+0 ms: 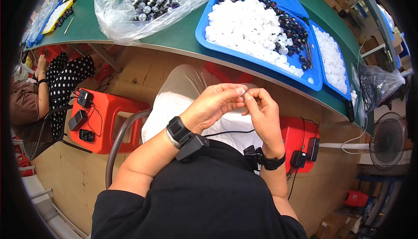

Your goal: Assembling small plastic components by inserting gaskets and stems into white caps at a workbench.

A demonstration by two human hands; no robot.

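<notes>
Above my lap, my left hand point(212, 106) and my right hand point(265, 113) meet with thumb and forefinger pinched. Whatever lies between the fingertips is too small and too covered to name. The blue tray point(257, 68) on the table edge is the nearest thing beyond them. It holds a heap of small white round caps point(244, 28), with small black parts with thin wires point(296, 34) along its far and right sides.
A clear plastic bag point(115, 23) of black-and-clear parts lies on the green table point(174, 38). Right of the tray stands another blue tray point(321, 60) of white pieces. Red stools point(102, 112) flank me; a fan point(387, 141) is at right. Another person point(30, 95) sits at left.
</notes>
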